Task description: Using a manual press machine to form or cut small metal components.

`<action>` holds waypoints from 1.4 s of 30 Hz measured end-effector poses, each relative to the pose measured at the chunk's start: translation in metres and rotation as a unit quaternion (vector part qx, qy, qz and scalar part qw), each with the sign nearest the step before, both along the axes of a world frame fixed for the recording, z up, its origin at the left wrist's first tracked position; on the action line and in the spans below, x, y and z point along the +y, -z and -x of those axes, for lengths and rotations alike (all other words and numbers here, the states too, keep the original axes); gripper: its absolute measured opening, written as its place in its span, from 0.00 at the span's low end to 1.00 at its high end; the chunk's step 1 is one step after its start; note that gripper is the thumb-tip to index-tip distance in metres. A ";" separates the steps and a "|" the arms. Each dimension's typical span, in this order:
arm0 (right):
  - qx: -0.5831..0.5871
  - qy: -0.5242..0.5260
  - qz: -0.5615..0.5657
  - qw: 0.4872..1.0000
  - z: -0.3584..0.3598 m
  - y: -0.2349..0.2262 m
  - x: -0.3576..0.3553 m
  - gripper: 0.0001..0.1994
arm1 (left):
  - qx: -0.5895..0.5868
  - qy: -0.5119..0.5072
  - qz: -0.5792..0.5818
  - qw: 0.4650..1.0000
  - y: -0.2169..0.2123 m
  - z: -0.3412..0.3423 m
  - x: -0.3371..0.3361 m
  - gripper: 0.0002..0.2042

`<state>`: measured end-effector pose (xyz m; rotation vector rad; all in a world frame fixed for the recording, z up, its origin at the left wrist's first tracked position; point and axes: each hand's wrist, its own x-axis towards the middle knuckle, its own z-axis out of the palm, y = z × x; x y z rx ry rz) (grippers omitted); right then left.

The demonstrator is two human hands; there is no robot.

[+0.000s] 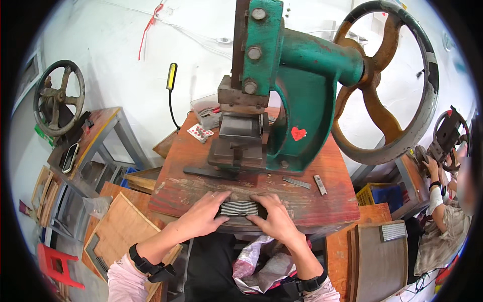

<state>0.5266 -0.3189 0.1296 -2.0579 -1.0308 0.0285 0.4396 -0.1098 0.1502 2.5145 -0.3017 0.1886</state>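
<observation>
Between my two hands, at the front edge of the wooden bench point(173, 194), is a stack of thin grey metal strips point(239, 208). My left hand point(205, 213) grips the stack's left end, and my right hand point(273, 215) grips its right end, thumbs on the near side. Beyond them stands a green hand press point(307, 113) with a metal die block point(237, 152) under its ram. A dark flat bar point(209, 173) lies before the die. Two small metal pieces, a ribbed strip point(297, 182) and a short bar point(320, 184), lie to the right.
A large handwheel point(385, 80) juts out at the press's right. A wooden tray point(123, 226) is at lower left, and a dark board point(380, 261) bearing a strip stack point(393, 232) at lower right. A red stool point(58, 267) stands far left. Another person point(445, 231) works far right.
</observation>
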 end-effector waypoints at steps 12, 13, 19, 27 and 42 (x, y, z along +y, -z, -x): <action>-0.036 0.012 -0.018 0.999 0.002 0.004 0.001 0.23 | -0.048 -0.013 0.031 0.998 0.009 0.002 0.002 0.27; -0.048 0.012 -0.022 0.999 0.002 0.005 0.001 0.23 | -0.045 -0.015 0.029 0.998 0.009 0.002 0.001 0.27; -0.070 0.014 -0.030 0.997 0.003 0.005 0.001 0.23 | -0.045 -0.038 0.036 0.998 0.014 0.002 -0.001 0.26; -0.118 0.057 -0.068 0.989 0.013 0.009 0.001 0.18 | -0.073 -0.049 0.035 0.996 0.019 0.004 -0.001 0.24; -0.156 0.043 -0.077 0.984 0.018 0.013 0.000 0.09 | -0.190 -0.054 0.031 0.980 0.032 0.009 -0.003 0.24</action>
